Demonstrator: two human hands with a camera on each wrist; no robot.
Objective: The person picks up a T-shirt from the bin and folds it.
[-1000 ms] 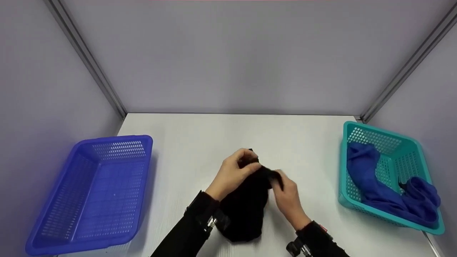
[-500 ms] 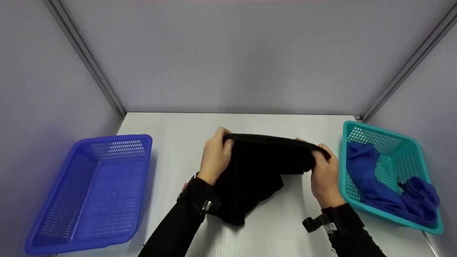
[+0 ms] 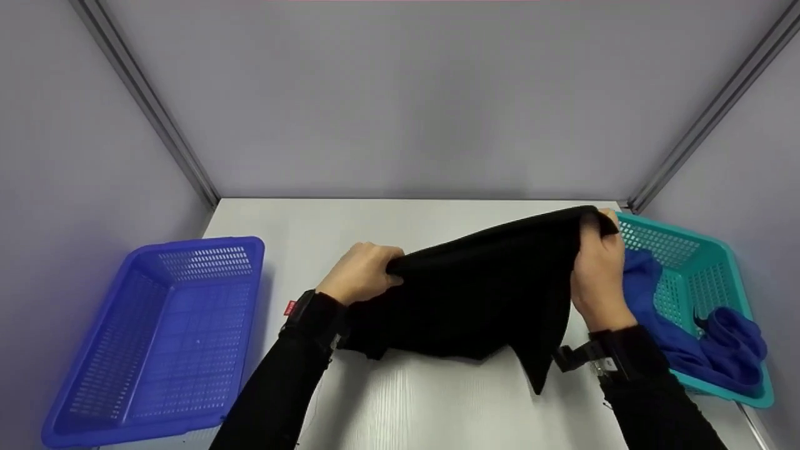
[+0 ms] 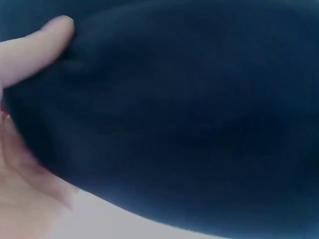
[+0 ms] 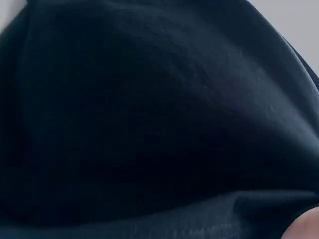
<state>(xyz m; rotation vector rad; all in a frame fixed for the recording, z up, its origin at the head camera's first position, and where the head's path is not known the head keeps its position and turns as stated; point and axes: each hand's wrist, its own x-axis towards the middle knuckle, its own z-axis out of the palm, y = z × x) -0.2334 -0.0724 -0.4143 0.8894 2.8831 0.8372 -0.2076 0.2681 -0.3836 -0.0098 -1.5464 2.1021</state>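
Observation:
A black cloth garment is stretched between my two hands above the white table; its exact kind is hard to make out. My left hand grips its upper left edge. At the upper right corner my right hand holds the cloth higher, so the top edge slants up to the right. A pointed flap hangs down near the right hand. In the left wrist view the thumb presses on the dark fabric, which fills most of that view. The right wrist view shows the fabric with a stitched hem along the bottom.
A blue plastic basket stands on the left side of the white table. To the right is a teal basket with blue cloth in it, partly behind my right forearm. Grey panels enclose the table.
The bunched black garment has been lifted and spread out. My right hand has moved right and away from me; the left hand has moved left. The baskets stay in place.

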